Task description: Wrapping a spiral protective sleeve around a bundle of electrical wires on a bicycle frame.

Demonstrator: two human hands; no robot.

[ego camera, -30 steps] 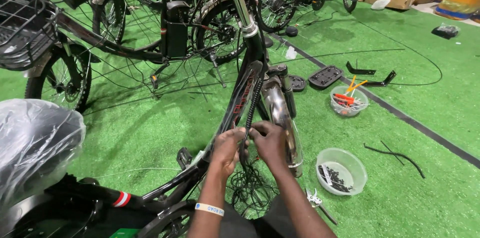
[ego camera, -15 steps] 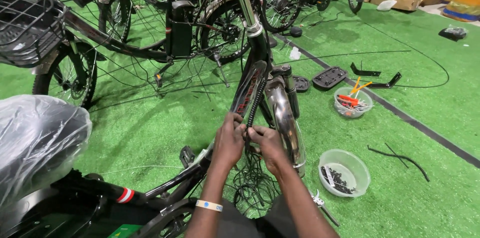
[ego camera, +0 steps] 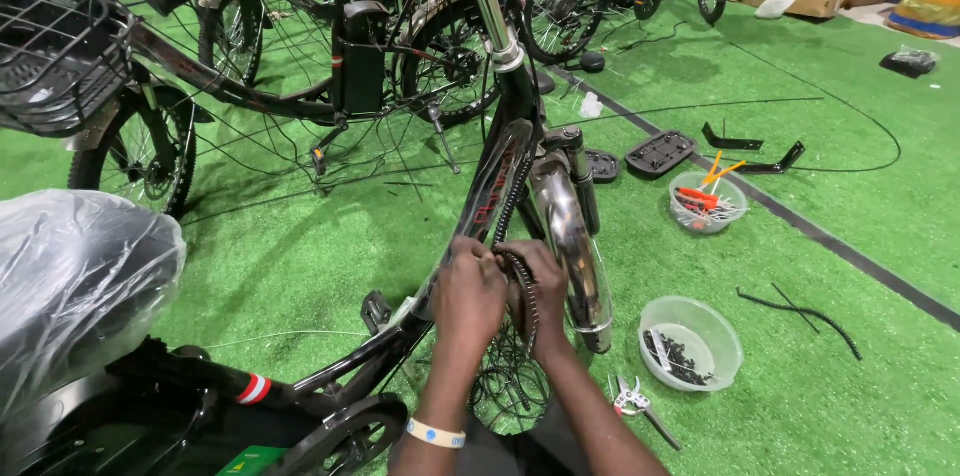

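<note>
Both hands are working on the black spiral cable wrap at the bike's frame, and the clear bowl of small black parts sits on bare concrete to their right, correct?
Not quite. The head view shows the clear bowl on green artificial turf, not concrete. The rest holds: the left hand and right hand are both on the black spiral cable wrap at the frame.

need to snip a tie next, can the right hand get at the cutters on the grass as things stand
Probably yes. The cutters lie bare on the green turf just right of the right forearm, beside the clear bowl, with nothing on top. But the right hand has its grip on the black spiral cable wrap, so it must let go first.
</note>
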